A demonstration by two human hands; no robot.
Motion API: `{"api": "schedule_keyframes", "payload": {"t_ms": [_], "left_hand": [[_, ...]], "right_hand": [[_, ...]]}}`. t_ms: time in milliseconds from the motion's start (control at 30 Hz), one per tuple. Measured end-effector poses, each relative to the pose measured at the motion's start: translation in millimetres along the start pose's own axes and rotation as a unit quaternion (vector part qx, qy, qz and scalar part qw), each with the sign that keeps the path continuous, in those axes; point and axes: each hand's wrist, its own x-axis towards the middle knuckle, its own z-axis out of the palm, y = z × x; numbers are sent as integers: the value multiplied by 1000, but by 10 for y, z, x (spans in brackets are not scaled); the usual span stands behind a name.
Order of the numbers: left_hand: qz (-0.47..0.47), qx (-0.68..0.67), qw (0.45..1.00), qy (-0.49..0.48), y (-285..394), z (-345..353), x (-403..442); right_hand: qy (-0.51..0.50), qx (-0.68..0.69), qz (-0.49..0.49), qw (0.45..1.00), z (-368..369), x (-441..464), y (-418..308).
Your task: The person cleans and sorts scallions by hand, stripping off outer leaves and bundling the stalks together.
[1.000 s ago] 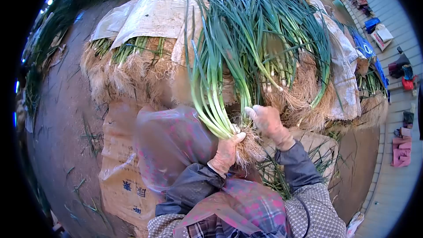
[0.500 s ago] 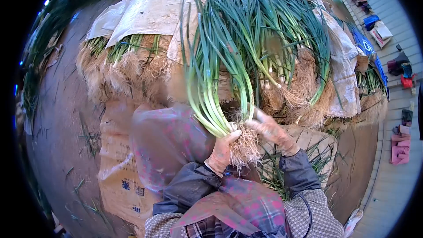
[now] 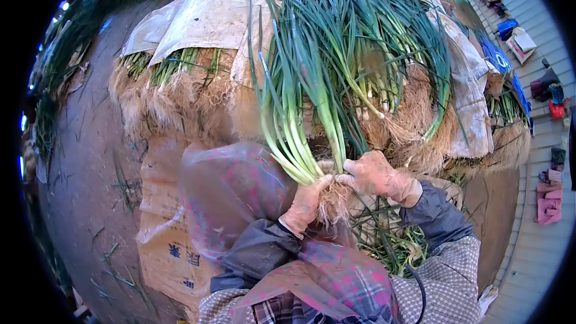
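Observation:
A bunch of green onions [image 3: 292, 138] stands over my lap, its leaves fanning up and away. My gloved left hand [image 3: 307, 205] is closed round the bunch's white lower stems, just above the hanging roots [image 3: 333, 204]. From the right, my gloved right hand [image 3: 379, 176] pinches at the base of the stems on that side, thumb and fingertips together. The two hands nearly touch. Behind them lies a pile of more green onions [image 3: 384, 30] with brown roots facing me.
White sacking [image 3: 210, 15] covers another onion pile at the back left. A tan printed sack [image 3: 168, 228] lies on the floor to the left. Loose leaves [image 3: 399, 252] lie beside my right forearm. Pink cloth [image 3: 549, 201] and other items are along the right wall.
My right hand went from moving fingers beside the stems to a closed pinch at their base, its forearm swinging outward to the right. My left hand keeps its hold.

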Motion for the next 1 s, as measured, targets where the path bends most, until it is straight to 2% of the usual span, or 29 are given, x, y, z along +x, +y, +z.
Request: {"api": "schedule_keyframes", "payload": {"t_ms": [33, 100, 167, 200, 300, 367, 400, 467, 500, 533, 567, 600, 633, 667, 700, 733, 767, 800, 833, 867, 900, 933, 967, 1000], "left_hand": [[-3, 3, 1000, -3, 25, 93, -2], [69, 46, 996, 41, 39, 207, 7], [50, 63, 995, 57, -90, 61, 84], [119, 98, 987, 49, -96, 46, 99], [8, 31, 991, 129, -42, -53, 109], [11, 14, 995, 97, 39, -24, 106], [-7, 17, 996, 87, 115, -32, 118], [-10, 25, 996, 82, 141, -72, 157], [6, 32, 996, 84, 130, -100, 191], [-10, -9, 996, 87, 200, 14, 139], [-25, -48, 994, 90, 233, 62, 120], [-4, -32, 997, 75, 193, 12, 134], [-6, -31, 997, 75, 194, 43, 112], [-16, -53, 996, 72, 200, 107, 90], [-25, -76, 994, 70, 189, 151, 84], [-21, -43, 997, 66, 142, 122, 93], [-23, -41, 997, 66, 100, 107, 97], [-28, -41, 997, 54, 62, 101, 99], [-30, -38, 998, 41, 38, 92, 111], [-31, -17, 999, 26, 12, 65, 120], [4, 76, 997, 28, -28, 10, 109], [7, 97, 995, 27, -74, -90, 123], [11, 117, 993, 27, -84, -162, 123], [-15, 13, 999, 29, -54, -161, 94]], "right_hand": [[2, 1, 4, 1000, 31, -11, 7], [14, -88, -73, 993, 172, 2, 21], [12, -108, -73, 991, 309, 13, -42], [13, -92, -63, 994, 346, 13, -85], [34, -42, -54, 997, 293, -87, -178], [126, -22, -24, 992, 154, -257, -199], [93, 0, 0, 996, 201, -414, -112], [266, 28, -7, 964, -23, -733, 100], [298, 39, 80, 950, -104, -1001, 263], [271, 330, 382, 819, -325, -1230, 208], [172, 247, 450, 841, -209, -1543, 484], [65, 159, 508, 844, -51, -1777, 706], [65, 160, 509, 843, 31, -1809, 665], [-160, 26, 475, 865, 92, -1831, 606], [-374, -111, 406, 826, 118, -1834, 551], [-198, -44, 417, 886, 101, -1734, 397], [-14, 26, 413, 910, 97, -1553, 176], [56, 219, 383, 896, 138, -1248, 132], [107, 292, 313, 898, 305, -956, 107], [55, 418, 300, 855, 258, -622, -4], [91, 542, 180, 816, 375, -345, -74], [92, 653, 91, 746, 563, -171, -122], [51, 722, 127, 678, 617, -64, -161], [41, 690, 127, 712, 601, -73, -131]]}}
